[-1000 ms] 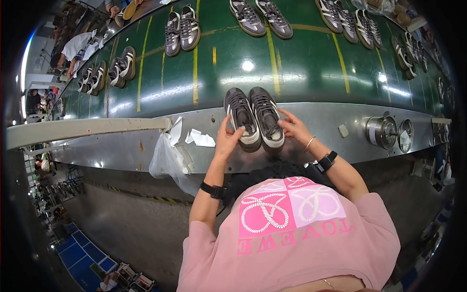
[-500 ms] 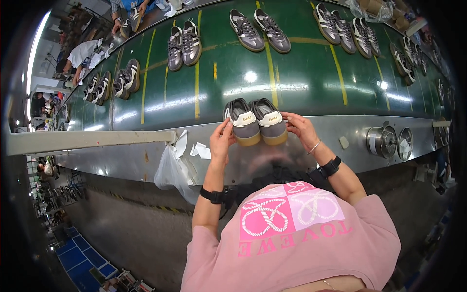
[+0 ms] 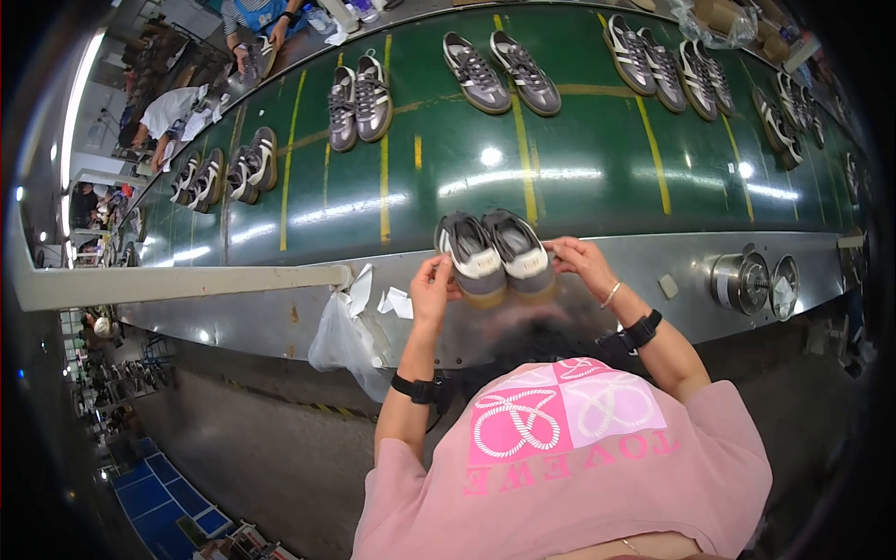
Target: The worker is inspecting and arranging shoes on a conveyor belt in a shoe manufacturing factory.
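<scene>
A pair of grey sneakers sits side by side in front of me, heels toward me, with white heel tabs and tan soles. My left hand [image 3: 433, 291] has its fingers closed against the outer side of the left sneaker [image 3: 471, 254]. On the other side, my right hand [image 3: 585, 265] grips the outer heel side of the right sneaker [image 3: 519, 254]. The shoes are over the border between the green conveyor belt [image 3: 345, 213] and the steel ledge [image 3: 616, 317]. Their toes are mostly hidden behind the heels and collars.
Several matching sneaker pairs [image 3: 476, 75] stand along the belt. A pale bar [image 3: 187, 285] crosses at left, beside a plastic bag [image 3: 341, 336] and white paper [image 3: 397, 302]. Round metal containers [image 3: 740, 283] stand at right. Across the belt, a co-worker's hands [image 3: 278, 33] handle a shoe.
The sneakers have tipped so that more of their openings and less of their heel backs shows. Both hands keep their hold. The whole view has shifted slightly.
</scene>
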`<state>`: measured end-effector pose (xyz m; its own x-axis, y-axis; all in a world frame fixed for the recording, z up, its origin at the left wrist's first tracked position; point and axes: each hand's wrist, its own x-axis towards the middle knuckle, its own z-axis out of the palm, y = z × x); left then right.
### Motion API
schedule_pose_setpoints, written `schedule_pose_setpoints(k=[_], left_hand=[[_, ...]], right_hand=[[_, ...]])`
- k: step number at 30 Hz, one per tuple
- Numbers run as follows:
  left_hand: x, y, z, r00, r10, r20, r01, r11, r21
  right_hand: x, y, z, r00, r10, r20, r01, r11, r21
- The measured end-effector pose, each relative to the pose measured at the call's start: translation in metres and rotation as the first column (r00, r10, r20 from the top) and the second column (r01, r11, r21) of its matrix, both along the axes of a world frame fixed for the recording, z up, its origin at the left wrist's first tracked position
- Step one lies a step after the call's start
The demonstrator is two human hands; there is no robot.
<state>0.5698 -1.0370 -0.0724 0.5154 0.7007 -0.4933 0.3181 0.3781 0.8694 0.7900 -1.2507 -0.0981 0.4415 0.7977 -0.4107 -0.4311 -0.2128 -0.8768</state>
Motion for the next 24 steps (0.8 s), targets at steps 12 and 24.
schedule_pose_setpoints(k=[12,24], left_hand=[[-0.079,-0.036,-0.058,0.941,-0.241,-0.236,0.203,0.964,-0.173],[-0.208,-0.055,-0.060,0.949,-0.019,-0.316,0.012,1.000,-0.025]], right_hand=[[-0.065,0.010,0.040,0.143,0.753,0.642,-0.595,0.584,-0.552],[-0.077,0.021,0.020,0.213,0.565,0.797,-0.481,0.771,-0.418]])
